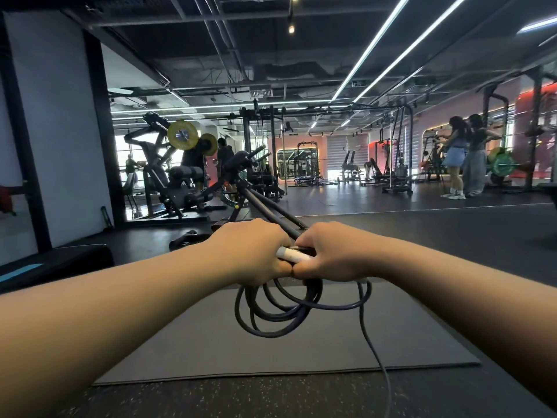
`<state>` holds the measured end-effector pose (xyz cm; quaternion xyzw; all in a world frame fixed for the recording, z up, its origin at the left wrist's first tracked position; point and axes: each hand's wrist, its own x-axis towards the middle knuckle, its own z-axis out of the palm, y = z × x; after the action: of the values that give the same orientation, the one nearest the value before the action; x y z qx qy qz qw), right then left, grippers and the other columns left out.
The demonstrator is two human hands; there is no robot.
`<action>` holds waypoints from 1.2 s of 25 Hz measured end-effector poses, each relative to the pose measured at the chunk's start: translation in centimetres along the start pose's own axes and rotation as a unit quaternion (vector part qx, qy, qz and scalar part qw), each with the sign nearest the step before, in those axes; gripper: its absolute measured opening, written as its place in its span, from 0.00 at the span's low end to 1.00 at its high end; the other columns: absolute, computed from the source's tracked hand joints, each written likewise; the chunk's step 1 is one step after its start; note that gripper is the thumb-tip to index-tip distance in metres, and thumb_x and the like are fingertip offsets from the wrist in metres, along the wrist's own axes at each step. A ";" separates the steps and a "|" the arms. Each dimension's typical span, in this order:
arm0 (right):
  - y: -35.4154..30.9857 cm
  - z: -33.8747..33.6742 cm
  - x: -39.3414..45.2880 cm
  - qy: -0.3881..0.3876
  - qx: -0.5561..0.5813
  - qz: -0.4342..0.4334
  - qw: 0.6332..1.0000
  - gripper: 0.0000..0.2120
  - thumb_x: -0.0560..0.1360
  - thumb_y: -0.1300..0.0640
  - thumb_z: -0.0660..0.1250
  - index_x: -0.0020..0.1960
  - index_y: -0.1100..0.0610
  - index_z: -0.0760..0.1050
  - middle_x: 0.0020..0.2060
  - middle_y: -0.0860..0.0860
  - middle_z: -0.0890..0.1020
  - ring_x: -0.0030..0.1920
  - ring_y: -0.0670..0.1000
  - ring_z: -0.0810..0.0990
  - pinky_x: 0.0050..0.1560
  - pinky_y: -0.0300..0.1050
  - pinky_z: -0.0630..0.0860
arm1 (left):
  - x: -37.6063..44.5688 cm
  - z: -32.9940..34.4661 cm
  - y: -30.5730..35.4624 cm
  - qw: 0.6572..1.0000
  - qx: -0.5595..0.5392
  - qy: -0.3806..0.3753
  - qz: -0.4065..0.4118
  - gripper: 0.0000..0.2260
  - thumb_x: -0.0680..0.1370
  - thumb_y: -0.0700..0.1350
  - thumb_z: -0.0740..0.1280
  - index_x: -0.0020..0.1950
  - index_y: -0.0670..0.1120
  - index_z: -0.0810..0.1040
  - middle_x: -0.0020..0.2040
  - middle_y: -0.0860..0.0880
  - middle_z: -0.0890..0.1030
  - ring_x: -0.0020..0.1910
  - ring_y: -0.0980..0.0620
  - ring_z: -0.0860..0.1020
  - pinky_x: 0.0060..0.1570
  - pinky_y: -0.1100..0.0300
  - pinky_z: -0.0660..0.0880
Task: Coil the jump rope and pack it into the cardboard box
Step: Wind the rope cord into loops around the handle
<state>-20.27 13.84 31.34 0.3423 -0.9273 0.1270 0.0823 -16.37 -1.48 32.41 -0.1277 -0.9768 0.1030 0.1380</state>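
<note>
Black cord trails loose off the bottom edge while the jump rope hangs in several loops above a grey mat. Left hand and right hand are fisted together around its pale handle. Better to feed the tail in evenly, matching loop size. No cardboard box shows among the weight machines behind.

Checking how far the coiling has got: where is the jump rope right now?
In the head view, the jump rope hangs in loops at centre frame from the left hand and right hand, above the grey mat; one loose strand trails down right.
</note>
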 end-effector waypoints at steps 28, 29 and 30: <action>7.7 3.0 -2.0 0.055 0.468 0.043 0.881 0.14 0.82 0.51 0.63 0.46 0.59 0.79 0.31 0.49 0.65 0.28 0.47 0.60 0.30 0.42 0.56 | 0.6 3.6 -6.1 0.924 -0.329 0.080 -0.178 0.10 0.82 0.49 0.64 0.44 0.45 0.75 0.33 0.49 0.72 0.30 0.50 0.68 0.30 0.57 0.62; 7.4 3.9 -1.7 0.056 0.475 0.035 0.878 0.09 0.81 0.59 0.63 0.49 0.60 0.81 0.31 0.48 0.66 0.29 0.47 0.62 0.31 0.41 0.57 | 0.7 3.7 -5.1 0.887 -0.413 0.089 -0.187 0.11 0.82 0.50 0.63 0.45 0.44 0.76 0.34 0.48 0.72 0.31 0.50 0.67 0.30 0.57 0.63; 7.2 4.7 -1.7 0.061 0.464 0.028 0.883 0.10 0.78 0.67 0.63 0.53 0.58 0.82 0.32 0.48 0.68 0.30 0.46 0.64 0.32 0.41 0.60 | 0.8 3.6 -4.1 0.841 -0.495 0.093 -0.198 0.13 0.82 0.52 0.63 0.47 0.43 0.77 0.37 0.46 0.73 0.34 0.49 0.68 0.30 0.58 0.64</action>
<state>-24.03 18.74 25.14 0.3068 -0.7643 0.5662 -0.0328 -19.10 -5.76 30.25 0.0085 -0.8848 -0.4360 0.1639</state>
